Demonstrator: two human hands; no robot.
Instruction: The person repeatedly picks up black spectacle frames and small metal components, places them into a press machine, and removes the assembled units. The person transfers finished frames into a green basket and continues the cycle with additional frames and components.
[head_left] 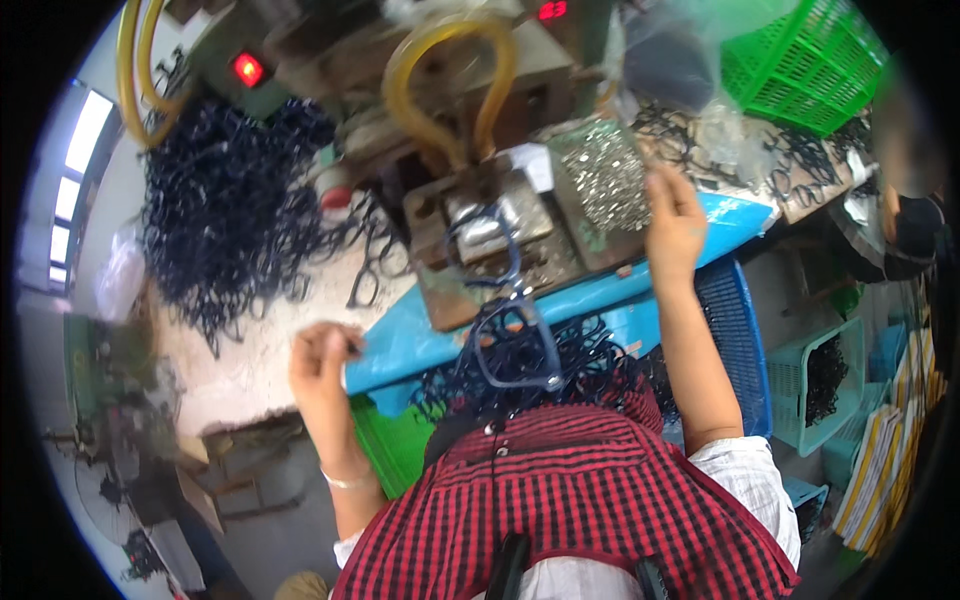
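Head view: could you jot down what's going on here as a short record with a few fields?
Setting: cluttered workbench with a metal press
Left hand: closed on a small dark piece, over the bench edge
Right hand: raised beside a tray of small silvery parts
On the press: one dark blue eyeglass frame
Lap: heap of dark frames
Bench left: big pile of dark frames
Upper right: green basket

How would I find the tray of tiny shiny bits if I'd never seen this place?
Start at the yellow hose loop arching over the grey press machine. Just right of it lies the tray of small silver metal pieces, with the right hand at its edge. Everything heaped around is dark eyeglass frames; only this pile glitters silver.
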